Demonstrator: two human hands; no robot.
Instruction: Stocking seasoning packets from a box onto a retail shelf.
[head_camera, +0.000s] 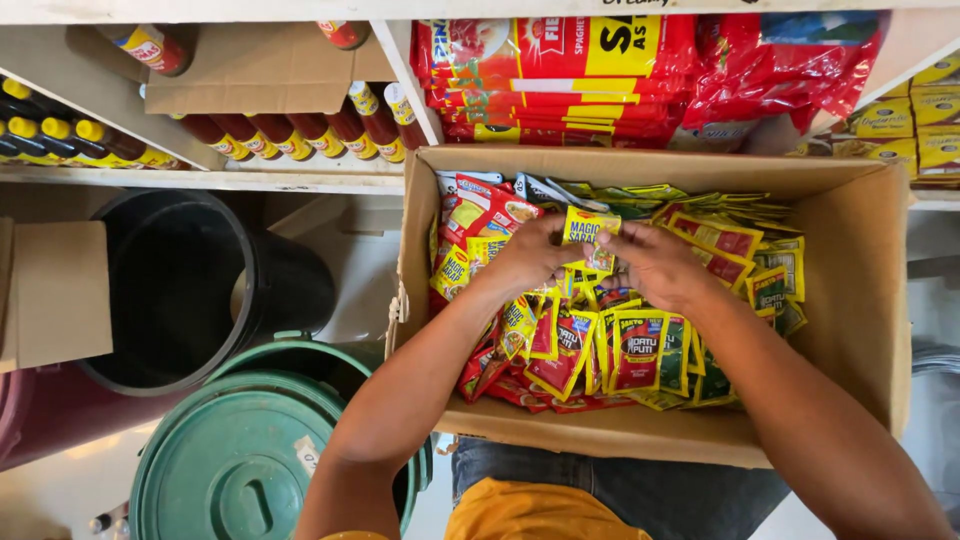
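Observation:
An open cardboard box (860, 300) rests on my lap, filled with several small red, yellow and green seasoning sachets (640, 345). Both hands are inside it, near its middle. My left hand (525, 258) and my right hand (655, 262) together grip a small stack of yellow sachets (590, 228), held upright between the fingertips. Loose sachets lie all around and under the hands.
A black bucket (190, 290) and a green lidded bin (235, 455) stand at the left. Shelves behind hold sauce bottles (300, 135), red spaghetti packs (560, 75), red bags (780, 65) and yellow boxes (915, 125). Flat cardboard (60, 290) lies far left.

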